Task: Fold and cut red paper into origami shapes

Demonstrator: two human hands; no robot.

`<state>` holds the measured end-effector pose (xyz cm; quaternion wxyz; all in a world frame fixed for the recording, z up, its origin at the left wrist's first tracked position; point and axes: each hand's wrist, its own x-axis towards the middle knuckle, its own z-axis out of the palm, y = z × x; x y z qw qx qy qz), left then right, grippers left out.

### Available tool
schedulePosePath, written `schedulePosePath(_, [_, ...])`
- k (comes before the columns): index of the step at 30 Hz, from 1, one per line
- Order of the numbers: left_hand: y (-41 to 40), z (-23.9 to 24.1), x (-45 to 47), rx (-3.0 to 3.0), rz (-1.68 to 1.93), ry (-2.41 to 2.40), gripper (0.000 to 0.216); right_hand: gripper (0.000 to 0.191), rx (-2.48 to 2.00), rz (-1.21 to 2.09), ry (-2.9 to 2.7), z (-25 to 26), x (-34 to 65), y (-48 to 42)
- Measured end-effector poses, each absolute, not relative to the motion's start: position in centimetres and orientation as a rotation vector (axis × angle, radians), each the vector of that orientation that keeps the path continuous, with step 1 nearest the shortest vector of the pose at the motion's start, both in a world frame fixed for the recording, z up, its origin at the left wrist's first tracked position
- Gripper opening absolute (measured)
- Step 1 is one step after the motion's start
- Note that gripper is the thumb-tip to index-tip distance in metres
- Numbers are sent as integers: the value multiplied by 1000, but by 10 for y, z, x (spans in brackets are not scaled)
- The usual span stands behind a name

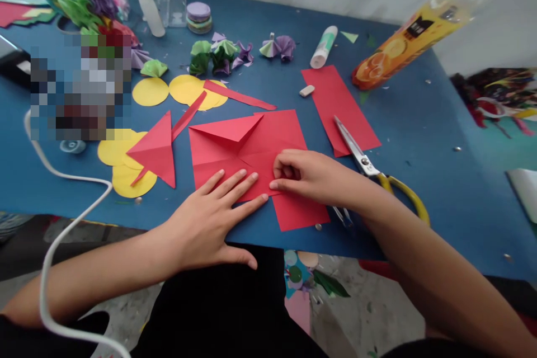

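Creased red paper point(210, 154) lies on the blue table in front of me, a triangular flap standing up at its top. Another red sheet point(300, 215) shows from beneath it on the right. My left hand point(210, 221) rests flat on the paper's lower edge, fingers spread. With fingers curled and thumb pressed in, my right hand point(308, 176) pinches the paper at its lower right side; the exact edge held is partly hidden. Scissors point(366, 165) with yellow handles lie beside my right forearm, partly under it. A folded red paper triangle point(157, 151) sits to the left.
Yellow paper circles point(151, 92) and red strips point(239, 95) lie left and behind. A red rectangle point(346, 112), an eraser point(307, 90), a glue stick point(324, 47) and an orange-labelled bottle point(411, 42) are at the right. A white cable point(75, 224) crosses the left side.
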<state>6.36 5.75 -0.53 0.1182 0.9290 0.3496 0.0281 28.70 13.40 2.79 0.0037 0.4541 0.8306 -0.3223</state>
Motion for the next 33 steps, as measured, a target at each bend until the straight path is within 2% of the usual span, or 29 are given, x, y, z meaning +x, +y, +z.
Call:
schedulePosePath(6, [59,-4,62,2731,82,999,94,25,1419,-1016,2595,29,289,133])
schedulePosePath(12, [43,0,37,2753,129,1108,84,12,1295,-1274,2594,34,297,135])
schedulePosePath(20, [13,-1,3,2753,278,1328,83,5,1179,-1289,2592,37,302,136])
schedulePosePath(23, [4,-4,0,2693,413,1424,74,12,1150,-1234,2618,38,300,133])
schedulePosePath(28, [-2,-13,28,2385,795,1740,42,13,1230,-1053,2630,46,293,120])
schedulePosePath(33, [21,10,72,2387,973,1726,34,11,1420,-905,2620,50,281,112])
